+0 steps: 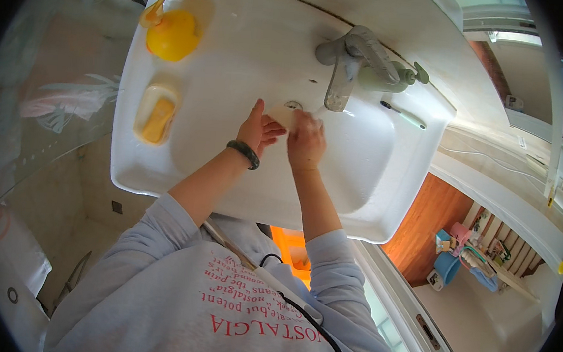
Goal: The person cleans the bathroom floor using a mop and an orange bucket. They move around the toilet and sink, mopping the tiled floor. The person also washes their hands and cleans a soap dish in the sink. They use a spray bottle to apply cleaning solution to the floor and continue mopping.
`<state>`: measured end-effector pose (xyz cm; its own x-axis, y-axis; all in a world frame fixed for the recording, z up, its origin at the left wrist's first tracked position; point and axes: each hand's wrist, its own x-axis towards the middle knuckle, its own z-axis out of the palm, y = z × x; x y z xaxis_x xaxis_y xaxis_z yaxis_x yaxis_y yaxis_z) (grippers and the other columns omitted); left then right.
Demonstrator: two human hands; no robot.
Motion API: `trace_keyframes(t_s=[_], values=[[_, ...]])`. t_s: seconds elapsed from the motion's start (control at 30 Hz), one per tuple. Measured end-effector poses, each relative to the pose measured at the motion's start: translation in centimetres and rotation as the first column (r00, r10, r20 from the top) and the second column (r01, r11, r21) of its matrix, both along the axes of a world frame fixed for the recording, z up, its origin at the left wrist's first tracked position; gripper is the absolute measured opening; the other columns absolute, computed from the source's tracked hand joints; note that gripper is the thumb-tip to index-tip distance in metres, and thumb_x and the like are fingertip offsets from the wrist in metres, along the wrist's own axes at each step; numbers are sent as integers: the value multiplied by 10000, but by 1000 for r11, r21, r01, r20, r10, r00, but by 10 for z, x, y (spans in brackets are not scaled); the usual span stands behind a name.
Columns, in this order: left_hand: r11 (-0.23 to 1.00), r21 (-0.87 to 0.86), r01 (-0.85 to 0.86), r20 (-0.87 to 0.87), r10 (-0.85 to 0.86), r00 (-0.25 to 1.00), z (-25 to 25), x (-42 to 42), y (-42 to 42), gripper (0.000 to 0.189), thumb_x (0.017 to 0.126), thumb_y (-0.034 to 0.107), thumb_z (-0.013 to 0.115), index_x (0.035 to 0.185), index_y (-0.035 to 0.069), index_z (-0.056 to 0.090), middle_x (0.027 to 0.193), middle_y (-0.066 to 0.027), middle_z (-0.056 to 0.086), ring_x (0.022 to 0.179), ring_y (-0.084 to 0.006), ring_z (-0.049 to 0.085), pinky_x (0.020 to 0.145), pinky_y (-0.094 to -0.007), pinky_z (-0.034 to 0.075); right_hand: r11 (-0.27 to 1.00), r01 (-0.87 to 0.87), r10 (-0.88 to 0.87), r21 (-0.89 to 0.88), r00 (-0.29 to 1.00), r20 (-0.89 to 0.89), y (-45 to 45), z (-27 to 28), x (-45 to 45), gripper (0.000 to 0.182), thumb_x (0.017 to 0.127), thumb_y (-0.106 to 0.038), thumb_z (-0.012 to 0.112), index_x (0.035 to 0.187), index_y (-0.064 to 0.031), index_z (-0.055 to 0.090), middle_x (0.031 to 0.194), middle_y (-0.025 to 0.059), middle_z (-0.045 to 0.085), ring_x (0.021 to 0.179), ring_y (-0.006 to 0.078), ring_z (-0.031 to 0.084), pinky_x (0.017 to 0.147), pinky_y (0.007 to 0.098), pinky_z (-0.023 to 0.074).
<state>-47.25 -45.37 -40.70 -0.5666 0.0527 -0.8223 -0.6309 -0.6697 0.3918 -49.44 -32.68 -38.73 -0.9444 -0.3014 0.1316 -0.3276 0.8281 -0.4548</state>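
Observation:
Over the white washbasin (252,39), my right hand (307,139) grips a pale, flat object (282,115), blurred, whose kind I cannot tell. My left hand (259,129), with a dark bangle on its wrist, is spread beside that object, fingers apart; whether it touches is unclear. Both hands are just below the drain (293,105). The metal faucet (339,81) stands beyond my right hand, its surface spotted. A yellow bar of soap (158,120) lies in a soap dish (143,103) on the basin's left side.
A yellow round pump bottle (175,35) stands at the basin's upper left. Behind the faucet are a green pump bottle (381,79) and a slim pale green handle with a dark end (405,115). A black cord (319,325) hangs across my shirt. Glass is at left.

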Motion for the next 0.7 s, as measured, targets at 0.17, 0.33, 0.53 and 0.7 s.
trace_keyframes(t_s=[0.17, 0.33, 0.53, 0.7], values=[[939, 144, -314, 15, 315, 949, -20, 3, -21, 278, 835, 328, 535, 919, 65, 506, 857, -46, 557, 755, -159, 555, 660, -318, 482, 945, -148, 242, -291, 916, 319, -2, -3, 4, 358, 743, -267, 622, 1040, -85, 535, 1046, 124, 554, 902, 274, 546, 730, 370, 456], [948, 235, -216, -96, 244, 965, -18, 14, -58, 380, 888, 378, 417, 1092, 61, 461, 1094, -54, 522, 1017, -175, 500, 860, -326, 426, 735, 588, -22, -339, 520, 854, 10, -33, -43, 341, 753, -261, 593, 1035, -79, 539, 996, 118, 564, 916, 272, 544, 772, 336, 451], [950, 275, -146, -181, 201, 963, -17, 16, -63, 475, 892, 443, 352, 1140, 47, 436, 1114, -61, 514, 1028, -181, 495, 841, -327, 432, 980, -174, 142, 99, 953, 268, -2, -99, -9, 325, 728, -164, 566, 1043, -108, 512, 1195, 150, 417, 1029, 286, 476, 839, 388, 400], [989, 17, -150, -131, 151, 980, -22, 9, -59, 466, 881, 433, 397, 1068, 17, 487, 1001, -66, 556, 889, -149, 538, 742, -281, 452, 895, 446, -306, -20, 646, 700, -8, -112, 4, 202, 755, -154, 556, 955, -138, 534, 999, 109, 514, 875, 201, 533, 739, 302, 433]])
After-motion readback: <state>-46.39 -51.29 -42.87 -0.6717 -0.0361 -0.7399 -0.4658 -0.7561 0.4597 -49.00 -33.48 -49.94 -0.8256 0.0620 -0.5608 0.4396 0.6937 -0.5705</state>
